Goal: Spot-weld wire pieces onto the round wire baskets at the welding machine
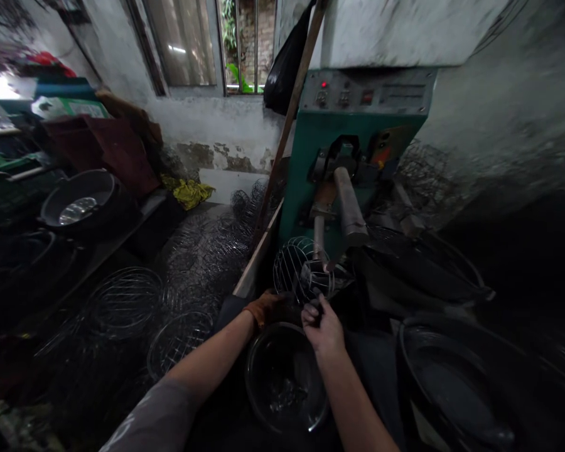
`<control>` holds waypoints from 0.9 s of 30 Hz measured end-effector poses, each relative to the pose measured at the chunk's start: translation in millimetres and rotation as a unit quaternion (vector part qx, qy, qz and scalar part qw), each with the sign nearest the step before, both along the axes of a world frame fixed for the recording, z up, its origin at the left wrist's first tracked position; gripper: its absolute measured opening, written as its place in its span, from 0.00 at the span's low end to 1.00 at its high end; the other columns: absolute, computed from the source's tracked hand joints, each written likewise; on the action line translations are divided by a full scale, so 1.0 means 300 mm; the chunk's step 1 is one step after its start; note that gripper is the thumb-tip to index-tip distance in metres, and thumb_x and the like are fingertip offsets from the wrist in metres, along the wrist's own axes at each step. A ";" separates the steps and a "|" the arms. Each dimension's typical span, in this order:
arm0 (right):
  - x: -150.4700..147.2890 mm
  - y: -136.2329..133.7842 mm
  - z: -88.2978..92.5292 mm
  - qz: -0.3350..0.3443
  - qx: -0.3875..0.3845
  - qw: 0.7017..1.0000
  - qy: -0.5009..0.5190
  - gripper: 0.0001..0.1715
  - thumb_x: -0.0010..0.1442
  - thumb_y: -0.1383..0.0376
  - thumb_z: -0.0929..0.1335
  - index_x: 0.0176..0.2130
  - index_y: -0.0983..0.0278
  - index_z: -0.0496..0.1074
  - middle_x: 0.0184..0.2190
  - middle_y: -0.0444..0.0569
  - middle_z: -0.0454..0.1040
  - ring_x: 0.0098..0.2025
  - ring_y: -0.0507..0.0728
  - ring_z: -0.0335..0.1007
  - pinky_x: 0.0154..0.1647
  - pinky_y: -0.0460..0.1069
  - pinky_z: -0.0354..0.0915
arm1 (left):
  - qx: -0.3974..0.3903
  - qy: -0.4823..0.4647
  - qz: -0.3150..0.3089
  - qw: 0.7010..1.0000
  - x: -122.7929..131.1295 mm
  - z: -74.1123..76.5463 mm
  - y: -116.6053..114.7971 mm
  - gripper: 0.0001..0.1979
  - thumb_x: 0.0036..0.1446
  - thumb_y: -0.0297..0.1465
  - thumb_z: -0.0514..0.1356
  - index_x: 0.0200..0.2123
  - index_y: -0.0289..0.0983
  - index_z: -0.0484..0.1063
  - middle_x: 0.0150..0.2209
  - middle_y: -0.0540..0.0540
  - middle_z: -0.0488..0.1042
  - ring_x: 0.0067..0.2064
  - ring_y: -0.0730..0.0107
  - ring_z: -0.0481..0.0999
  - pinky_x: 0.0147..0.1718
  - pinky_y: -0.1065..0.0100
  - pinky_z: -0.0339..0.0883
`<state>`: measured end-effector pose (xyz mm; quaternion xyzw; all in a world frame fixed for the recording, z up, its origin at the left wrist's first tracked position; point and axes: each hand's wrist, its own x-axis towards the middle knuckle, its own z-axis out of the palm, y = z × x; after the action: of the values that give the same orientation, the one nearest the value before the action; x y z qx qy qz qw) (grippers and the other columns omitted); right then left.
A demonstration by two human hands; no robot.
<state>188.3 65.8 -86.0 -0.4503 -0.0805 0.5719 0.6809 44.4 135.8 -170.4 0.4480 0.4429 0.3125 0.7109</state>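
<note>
A round wire basket (289, 267) of thin metal rods sits at the lower electrode arm of a green machine (301, 157). My left hand (264, 307), in an orange-brown glove, has its fingers at the basket's lower left edge; the fingertips are lost in shadow. My right hand (322, 323) is bare, with its fingers curled in a pinch just below the basket's lower right side. What the pinch holds is too small and dark to make out. Under both hands is a dark round bowl (250, 376) with small shiny pieces inside.
Wire grids (127, 298) and a heap of tangled wire parts (202, 251) lie to the left. A black basin (115, 194) stands on a bench at the far left. Dark basins (405, 339) sit at the right. A wooden pole (289, 119) leans beside the machine.
</note>
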 end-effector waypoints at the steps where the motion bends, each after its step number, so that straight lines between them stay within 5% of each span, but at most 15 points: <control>1: 0.018 -0.005 0.004 -0.004 -0.001 1.000 -0.020 0.18 0.55 0.56 0.76 0.31 0.60 0.65 0.19 0.33 0.59 0.15 0.46 0.53 0.15 0.41 0.50 | -0.018 -0.001 0.008 1.000 -0.011 0.000 -0.007 0.32 0.44 0.53 0.73 0.42 0.34 0.74 0.34 0.41 0.78 0.37 0.59 0.80 0.38 0.59 0.74; 4: 0.073 -0.019 0.031 -0.017 -0.017 0.998 -0.058 0.22 0.50 0.54 0.78 0.32 0.60 0.64 0.19 0.33 0.60 0.15 0.46 0.54 0.14 0.41 0.49 | 0.017 0.053 0.057 0.997 -0.043 0.028 -0.014 0.38 0.43 0.49 0.74 0.53 0.35 0.71 0.41 0.39 0.78 0.40 0.57 0.80 0.42 0.57 0.74; 8: 0.130 -0.031 0.071 -0.035 -0.051 0.995 -0.081 0.27 0.41 0.57 0.80 0.32 0.60 0.63 0.17 0.32 0.62 0.14 0.45 0.53 0.13 0.40 0.47 | 0.247 0.239 0.118 0.931 -0.085 0.126 0.037 0.41 0.47 0.43 0.73 0.63 0.37 0.68 0.56 0.35 0.75 0.57 0.45 0.74 0.59 0.49 0.66; 15: 0.144 -0.054 0.093 0.003 -0.111 0.977 -0.183 0.28 0.39 0.52 0.80 0.31 0.61 0.66 0.16 0.36 0.67 0.12 0.47 0.55 0.11 0.41 0.46 | 0.466 0.303 -0.050 0.830 -0.019 0.263 0.208 0.61 0.38 0.42 0.77 0.73 0.36 0.54 0.73 0.32 0.54 0.72 0.39 0.55 0.71 0.50 0.48; 18: 0.149 -0.054 0.107 0.006 -0.125 0.972 -0.200 0.27 0.39 0.51 0.79 0.30 0.61 0.67 0.14 0.36 0.66 0.11 0.48 0.55 0.11 0.42 0.47 | 0.503 0.284 -0.102 0.810 0.029 0.238 0.231 0.53 0.38 0.40 0.77 0.68 0.39 0.64 0.69 0.34 0.62 0.69 0.40 0.60 0.69 0.50 0.53; 21: 0.165 -0.049 0.120 0.010 -0.126 0.968 -0.216 0.25 0.42 0.51 0.78 0.31 0.62 0.69 0.14 0.36 0.65 0.11 0.47 0.54 0.10 0.42 0.45 | 0.500 0.250 -0.102 0.823 0.046 0.170 0.211 0.43 0.44 0.39 0.75 0.64 0.38 0.70 0.62 0.34 0.71 0.64 0.43 0.68 0.65 0.51 0.60; 24: 0.182 -0.039 0.127 0.051 -0.129 0.964 -0.228 0.22 0.45 0.53 0.78 0.31 0.63 0.69 0.13 0.36 0.65 0.10 0.47 0.52 0.09 0.42 0.43 | 0.496 0.222 -0.088 0.835 0.040 0.117 0.177 0.49 0.42 0.39 0.75 0.67 0.34 0.65 0.64 0.32 0.68 0.65 0.42 0.68 0.66 0.51 0.60; 27: 0.193 -0.019 0.134 0.079 -0.131 0.958 -0.241 0.21 0.46 0.53 0.77 0.31 0.63 0.70 0.13 0.36 0.64 0.09 0.47 0.52 0.09 0.42 0.43 | 0.483 0.221 -0.085 0.843 0.030 0.122 0.155 0.46 0.44 0.38 0.74 0.67 0.35 0.66 0.62 0.33 0.71 0.63 0.42 0.70 0.64 0.51 0.63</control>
<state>246.1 60.2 -45.9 -0.6525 -0.2019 0.5037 0.5289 53.5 182.3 -133.7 0.8278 0.3414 0.3183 0.3114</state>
